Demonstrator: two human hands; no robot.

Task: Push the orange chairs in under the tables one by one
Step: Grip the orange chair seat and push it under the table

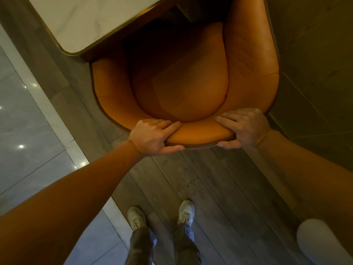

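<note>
- Both hands clamp the chair [183, 87] by the top of its backrest: your left hand [152, 137] at 7 o'clock on the rim, your right hand [245, 129] at 5 o'clock, fingers over the padded top, thumbs under the outer edge.
- Chair sits at 12 o'clock from your shoes [186, 212], its seat front already under the table [89, 22], which comes in from 11 o'clock.
- Push evenly with both hands, straight toward 12; the table corner lies close to the left arm of the chair, so I'd keep that side from swinging toward 10.
- Slide, don't lift; the plank floor [200, 178] should let it glide.
- Stop, I'd say, when the backrest nears the table edge.
- Hidden: chair legs, table base, and how far the seat reaches under the top.
- Right arm of the chair runs out of view at 1 o'clock.
- Pale rounded shape [322, 240] at 4 o'clock is cut off; you can't tell what it is.
</note>
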